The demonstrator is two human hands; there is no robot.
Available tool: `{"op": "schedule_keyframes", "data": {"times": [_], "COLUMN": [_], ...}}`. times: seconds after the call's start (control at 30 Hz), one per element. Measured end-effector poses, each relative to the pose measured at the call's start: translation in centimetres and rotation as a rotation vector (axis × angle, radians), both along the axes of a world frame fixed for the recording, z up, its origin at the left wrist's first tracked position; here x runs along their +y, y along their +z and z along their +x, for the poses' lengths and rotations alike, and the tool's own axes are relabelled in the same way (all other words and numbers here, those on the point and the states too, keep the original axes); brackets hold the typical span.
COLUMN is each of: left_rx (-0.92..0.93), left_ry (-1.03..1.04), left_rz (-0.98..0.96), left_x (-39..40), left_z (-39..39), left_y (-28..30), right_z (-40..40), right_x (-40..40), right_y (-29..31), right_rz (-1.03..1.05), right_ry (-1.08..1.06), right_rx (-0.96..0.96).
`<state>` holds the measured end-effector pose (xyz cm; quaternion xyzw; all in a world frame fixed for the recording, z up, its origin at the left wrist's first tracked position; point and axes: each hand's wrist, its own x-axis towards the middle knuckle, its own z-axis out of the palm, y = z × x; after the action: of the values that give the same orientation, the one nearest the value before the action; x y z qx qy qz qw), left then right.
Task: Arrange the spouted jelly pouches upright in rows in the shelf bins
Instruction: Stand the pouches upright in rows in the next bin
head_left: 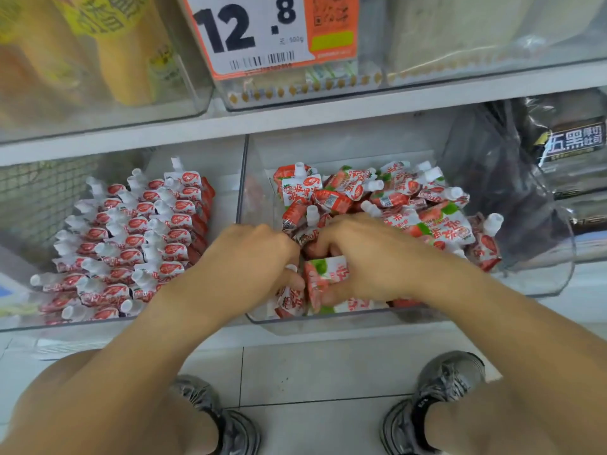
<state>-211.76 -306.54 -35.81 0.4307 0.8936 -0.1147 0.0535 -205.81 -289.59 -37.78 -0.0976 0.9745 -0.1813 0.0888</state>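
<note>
Two hands work low in the front part of the right-hand clear bin [538,292]. The left hand [259,254] has its fingers curled down among the pouches at the front, and a white cap shows just under its knuckles; I cannot tell exactly which pouch it holds. The right hand [364,254], close beside the left one and almost touching it, curls its fingers and thumb around a strawberry pouch [323,277] that stands on its edge near the front wall. Below and in front of both hands a few pouches lie against the front wall, not yet in any clear row.

Beyond the hands, the loose heap of pouches [394,198] fills the middle and the back of this bin. They lie flat, tilted and crossed, with spouts pointing in many directions. So I judge that this bin is only at its beginning: nearly all of it is left to do.

To the left of the left hand, the neighbouring bin [226,165] holds the arranged pouches [141,234], which stand in about three neat rows from front to back, caps all leaning the same way. This bin looks finished, although some space stays free at its back.
</note>
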Motion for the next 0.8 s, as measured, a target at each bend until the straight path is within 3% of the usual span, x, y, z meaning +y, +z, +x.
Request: {"op": "schedule_keyframes", "data": {"times": [0.17,0.3,0.37,0.4,0.47,0.57,0.67,0.8], "left_rx": [0.043,0.020,-0.023,-0.048,-0.115,-0.213,-0.059,-0.160], "left_ry": [-0.032,-0.063,-0.079,-0.080,-0.084,-0.142,-0.011,0.161], "left_rz": [0.025,0.038,0.066,0.090,0.154,0.370,0.625,0.775], "left_x": [-0.3,-0.6,-0.9,-1.0,-1.4,-2.7,-4.9,-6.4], "left_z": [0.2,-0.2,-0.4,-0.4,-0.3,0.0,0.7,2.1], "left_y": [-0.2,-0.6,-0.4,-0.3,-0.3,-0.5,-0.5,-0.5], "right_z": [1.3,0.7,0.5,0.6,0.6,-0.2,-1.3,-1.5], "right_x": [4.4,6.7,5.1,3.9,2.0,0.0,-1.5,-0.3], "right_y": [2.7,2.3,1.9,1.9,1.4,-0.7,-2.7,-2.0], "right_rz": [-0.127,0.065,-0.066,-0.180,-0.291,-0.210,-0.170,-0.184], "right_ry": [-0.211,-0.485,-0.446,-0.359,-0.117,0.168,0.254,0.187], "right_rx": [0.211,0.588,0.682,0.642,0.364,0.047,0.063,0.121]}}
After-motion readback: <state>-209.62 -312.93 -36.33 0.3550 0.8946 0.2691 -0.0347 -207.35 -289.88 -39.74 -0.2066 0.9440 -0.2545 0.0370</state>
